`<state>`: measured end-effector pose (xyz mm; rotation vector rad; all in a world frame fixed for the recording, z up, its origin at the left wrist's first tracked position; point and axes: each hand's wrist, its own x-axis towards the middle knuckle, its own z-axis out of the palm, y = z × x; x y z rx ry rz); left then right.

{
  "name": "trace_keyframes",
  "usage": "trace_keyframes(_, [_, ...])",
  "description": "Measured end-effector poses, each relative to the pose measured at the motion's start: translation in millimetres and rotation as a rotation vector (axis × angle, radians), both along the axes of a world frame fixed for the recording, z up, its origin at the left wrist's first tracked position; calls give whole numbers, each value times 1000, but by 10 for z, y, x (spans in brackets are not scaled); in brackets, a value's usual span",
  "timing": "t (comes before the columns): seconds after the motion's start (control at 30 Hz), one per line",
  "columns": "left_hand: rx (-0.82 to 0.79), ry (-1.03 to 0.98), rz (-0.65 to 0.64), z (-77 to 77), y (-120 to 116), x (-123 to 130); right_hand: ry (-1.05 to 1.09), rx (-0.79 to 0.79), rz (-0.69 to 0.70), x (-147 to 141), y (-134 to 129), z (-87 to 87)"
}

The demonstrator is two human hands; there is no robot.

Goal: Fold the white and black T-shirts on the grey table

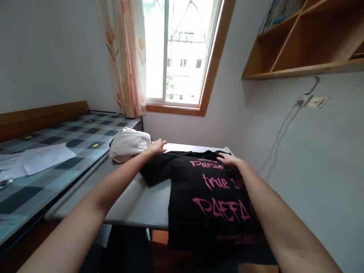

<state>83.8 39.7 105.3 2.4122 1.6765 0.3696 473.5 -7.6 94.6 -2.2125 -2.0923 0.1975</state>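
Observation:
A black T-shirt (184,197) with pink lettering lies spread on the grey table (136,204), its lower part hanging over the front edge. My left hand (158,147) is just beyond the shirt's left sleeve, fingers stretched out and apart, with nothing visible in them. Whether it touches the sleeve I cannot tell. Near the collar, my right hand (228,159) rests on the shirt with its fingers spread. My right forearm covers part of the lettering. A bundled white cloth (129,144) sits on the table to the left of my left hand.
Along the left stands a bed (82,131) with a checked cover and paper sheets (45,158) on it. A window and a flowered curtain (127,57) are behind the table. Wooden shelves (301,70) and a wall socket (303,101) with cables are at the right.

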Motion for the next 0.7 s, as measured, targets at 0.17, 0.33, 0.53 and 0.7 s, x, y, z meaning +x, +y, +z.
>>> trace_keyframes(0.17, [-85,-4,-182,-427,-98,510,27,-107,30,38,27,-463])
trace_keyframes(0.33, [30,32,-46,-587,-160,709,-90,95,-166,253,-3,-538])
trace_keyframes(0.53, [11,17,112,-579,51,690,15,181,-476,734,-104,-570])
trace_keyframes(0.7, [-61,1,125,-659,326,697,-76,170,-453,863,-118,-638])
